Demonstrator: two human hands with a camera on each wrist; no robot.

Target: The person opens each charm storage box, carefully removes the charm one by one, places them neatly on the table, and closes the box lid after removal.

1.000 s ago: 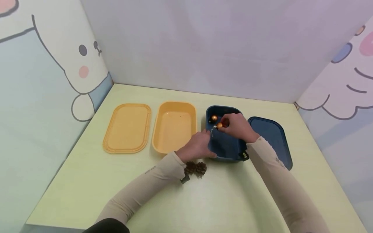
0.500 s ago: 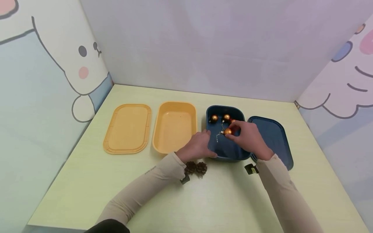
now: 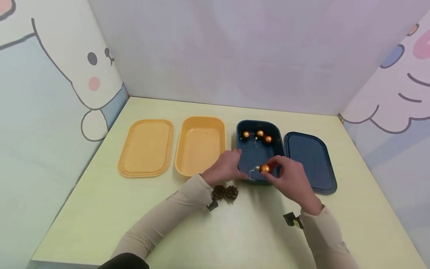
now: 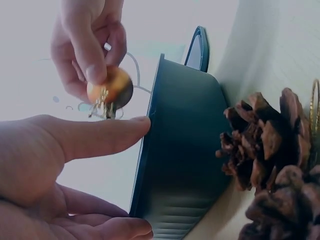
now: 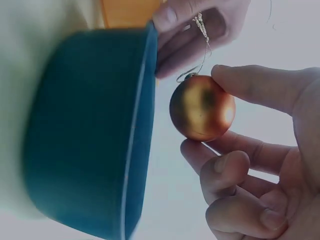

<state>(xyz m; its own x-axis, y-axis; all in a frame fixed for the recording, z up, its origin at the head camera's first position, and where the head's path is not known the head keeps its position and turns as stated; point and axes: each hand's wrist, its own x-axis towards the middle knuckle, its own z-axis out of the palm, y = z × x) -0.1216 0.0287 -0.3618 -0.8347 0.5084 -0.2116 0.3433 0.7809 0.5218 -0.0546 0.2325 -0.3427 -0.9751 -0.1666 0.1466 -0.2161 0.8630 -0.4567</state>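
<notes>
My right hand [image 3: 290,177] pinches a copper-coloured bauble [image 3: 264,169] between thumb and fingertips, above the near end of a navy box [image 3: 262,155]. A thin silvery hanging string trails from the bauble's cap. In the right wrist view the bauble [image 5: 202,107] is raised beside the box's rim. My left hand [image 3: 226,167] grips the box's near left corner, with the thumb [image 4: 110,135] on the rim. Three more baubles [image 3: 259,133] lie inside at the far end. Two pine cones [image 3: 226,192] lie on the table in front of the box, just beyond my left wrist.
A yellow box [image 3: 201,147] stands left of the navy one, with a yellow lid [image 3: 146,148] flat beside it. The navy lid [image 3: 311,162] lies to the right. Walls with cartoon figures border the pale table [image 3: 90,220].
My right hand has carried the bauble from the far end of the navy box to its near end, uncovering the other baubles. My left hand stays on the corner.
</notes>
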